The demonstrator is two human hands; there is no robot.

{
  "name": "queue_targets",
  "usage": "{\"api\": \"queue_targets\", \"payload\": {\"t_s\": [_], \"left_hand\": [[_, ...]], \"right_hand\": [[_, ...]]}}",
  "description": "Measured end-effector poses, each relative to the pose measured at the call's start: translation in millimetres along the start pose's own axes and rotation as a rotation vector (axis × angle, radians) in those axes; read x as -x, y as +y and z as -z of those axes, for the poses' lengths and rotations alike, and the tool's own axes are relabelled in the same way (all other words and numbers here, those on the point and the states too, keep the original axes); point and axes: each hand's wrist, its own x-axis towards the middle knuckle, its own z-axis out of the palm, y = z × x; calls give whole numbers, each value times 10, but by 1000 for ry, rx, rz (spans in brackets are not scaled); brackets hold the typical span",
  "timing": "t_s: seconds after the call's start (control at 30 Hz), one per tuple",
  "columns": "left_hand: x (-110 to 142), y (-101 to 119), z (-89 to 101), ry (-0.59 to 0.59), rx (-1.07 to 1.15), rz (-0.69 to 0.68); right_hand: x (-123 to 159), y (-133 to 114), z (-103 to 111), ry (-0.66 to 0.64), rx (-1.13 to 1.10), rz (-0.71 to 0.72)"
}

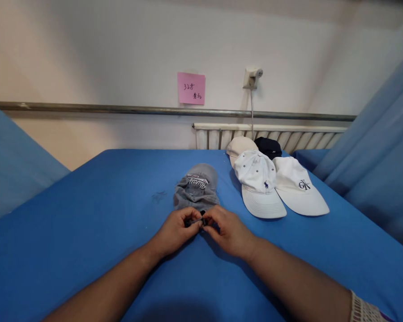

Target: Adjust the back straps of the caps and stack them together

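Forearms (298,278) are extended. The strap (195,220) of a grey baseball cap (196,194) is pinched by left hand (174,229) and right hand (231,230), held together.

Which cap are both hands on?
The gray cap with white lettering: left hand and right hand pinch its near end. The other four caps sit clustered to the right, untouched.

Pale wall (127,49) (pink note (191,91) attached), white radiator (289,129).
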Motion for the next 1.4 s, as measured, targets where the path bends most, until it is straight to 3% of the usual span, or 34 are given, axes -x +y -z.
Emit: {"api": "queue_targets", "payload": {"t_s": [0.2, 0.4, 0.77, 1.0, 1.23, 1.4], "left_hand": [[6, 21, 11, 6, 47, 26], [1, 52, 18, 55, 135, 49], [13, 65, 28, -20, 299, 118], [31, 86, 117, -46, 133, 5], [70, 171, 86, 171, 175, 10], [71, 188, 47, 99, 159, -4]], "right_hand": [[-5, -32, -16, 25, 143, 55], [7, 34, 1, 79, 138, 118], [-6, -53, -74, 147, 360, 181], [-5, -5, -37, 198, 181, 136], [-2, -15, -13, 209, 104, 176], [5, -22, -8, 219, 100, 208]]}}
